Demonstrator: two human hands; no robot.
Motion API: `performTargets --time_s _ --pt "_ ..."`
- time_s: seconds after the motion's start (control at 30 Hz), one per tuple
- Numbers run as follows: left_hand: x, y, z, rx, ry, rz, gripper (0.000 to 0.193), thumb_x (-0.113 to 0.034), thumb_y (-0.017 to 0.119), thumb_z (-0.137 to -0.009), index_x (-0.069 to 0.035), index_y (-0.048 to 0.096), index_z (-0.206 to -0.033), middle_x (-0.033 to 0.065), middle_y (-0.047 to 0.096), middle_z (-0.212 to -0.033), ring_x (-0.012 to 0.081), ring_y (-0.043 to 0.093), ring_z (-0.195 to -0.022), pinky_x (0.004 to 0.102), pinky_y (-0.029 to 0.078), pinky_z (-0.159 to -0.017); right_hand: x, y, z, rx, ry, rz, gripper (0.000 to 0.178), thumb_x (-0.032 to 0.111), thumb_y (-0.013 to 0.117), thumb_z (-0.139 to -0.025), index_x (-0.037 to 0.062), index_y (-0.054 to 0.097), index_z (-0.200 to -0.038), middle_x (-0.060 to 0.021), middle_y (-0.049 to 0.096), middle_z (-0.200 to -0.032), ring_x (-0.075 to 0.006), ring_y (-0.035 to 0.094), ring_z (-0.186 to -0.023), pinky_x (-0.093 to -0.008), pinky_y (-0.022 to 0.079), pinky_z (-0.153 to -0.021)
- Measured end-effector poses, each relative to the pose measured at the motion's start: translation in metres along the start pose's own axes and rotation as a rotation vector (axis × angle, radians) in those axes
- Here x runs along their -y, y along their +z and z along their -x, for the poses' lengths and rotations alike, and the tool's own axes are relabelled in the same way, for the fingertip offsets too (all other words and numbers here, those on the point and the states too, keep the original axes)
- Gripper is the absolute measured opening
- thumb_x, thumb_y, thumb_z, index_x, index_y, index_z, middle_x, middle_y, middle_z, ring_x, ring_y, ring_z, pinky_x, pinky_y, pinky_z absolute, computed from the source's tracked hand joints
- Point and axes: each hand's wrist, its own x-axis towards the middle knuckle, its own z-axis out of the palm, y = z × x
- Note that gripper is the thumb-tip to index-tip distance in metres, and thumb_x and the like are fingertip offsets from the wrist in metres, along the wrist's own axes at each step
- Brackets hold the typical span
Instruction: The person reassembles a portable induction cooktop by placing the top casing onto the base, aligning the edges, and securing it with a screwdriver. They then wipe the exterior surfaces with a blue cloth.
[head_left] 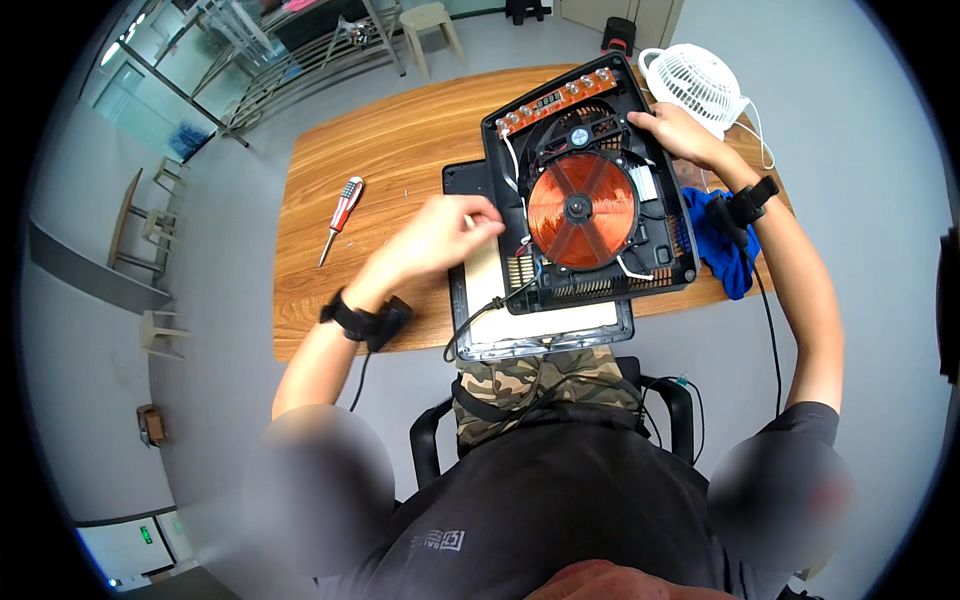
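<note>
On wooden table (400,150), opened induction cooker (585,200), copper coil exposed, right hand (672,130) gripping its edge, left hand (450,232) pinched.

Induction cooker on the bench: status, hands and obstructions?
Left hand pinched shut beside opened cooker base, contents unclear. Right hand grips its far edge. Copper coil exposed. Screwdriver lies apart, left.

left fingertips (487,222): pinched, perhaps on a small part too tiny to tell
blue cloth (722,245): partly behind the right forearm
cooker lid (500,300): mostly under the base
</note>
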Motion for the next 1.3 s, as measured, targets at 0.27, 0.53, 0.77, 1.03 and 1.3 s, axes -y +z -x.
performTargets --time_s 0.27,0.53,0.77,1.03,1.3 --pt "-0.067 -0.003 -0.039 -0.248 -0.017 0.158 0.043 -0.039 0.052 -0.107 -0.001 0.067 -0.122 0.007 0.074 -0.098 0.0125 0.066 -0.073 0.0296 0.053 -0.069 0.056 -0.002 0.017 0.042 -0.14 -0.057 0.053 0.045 0.055 -0.095 -0.0056 0.068 -0.088 -0.0104 0.063 -0.06 -0.0193 0.065 -0.05 -0.034 0.052 -0.049" --pt "-0.085 -0.03 -0.053 -0.222 -0.151 0.262 0.066 -0.061 0.052 -0.101 -0.001 0.063 -0.128 0.0085 0.073 -0.098 0.012 0.062 -0.07 0.0277 0.051 -0.068 0.125 0.021 0.012 0.014 -0.228 -0.007 0.083 0.072 0.051 -0.093 -0.0063 0.072 -0.077 -0.0146 0.067 -0.059 -0.0221 0.07 -0.056 -0.0318 0.055 -0.053" --pt "-0.079 -0.053 -0.041 -0.273 -0.192 0.297 0.062 -0.06 0.066 -0.093 0.0 0.068 -0.108 0.0072 0.072 -0.083 0.0104 0.062 -0.069 0.0254 0.049 -0.063 0.158 0.053 0.006 -0.092 -0.333 -0.142 0.085 0.072 0.044 -0.097 -0.0093 0.066 -0.113 -0.0212 0.072 -0.092 -0.0233 0.073 -0.077 -0.0317 0.055 -0.063" --pt "-0.057 -0.068 -0.02 -0.383 -0.246 0.283 0.045 -0.047 0.075 -0.089 -0.003 0.065 -0.093 0.0045 0.067 -0.081 0.009 0.061 -0.073 0.0246 0.048 -0.064 0.181 0.075 0.026 0.075 -0.288 -0.418 0.055 0.051 0.046 -0.108 0.001 0.055 -0.129 -0.0038 0.061 -0.078 -0.0082 0.054 -0.058 -0.0236 0.041 -0.048" --pt "-0.035 -0.094 0.025 -0.436 -0.322 0.376 0.026 -0.029 0.065 -0.099 -0.004 0.066 -0.104 -0.0031 0.064 -0.085 0.0038 0.058 -0.07 0.019 0.045 -0.061 0.139 0.107 0.03 0.253 -0.371 -0.135 0.052 0.047 0.051 -0.105 -0.0036 0.06 -0.11 -0.0122 0.07 -0.082 -0.0191 0.068 -0.063 -0.035 0.055 -0.063"
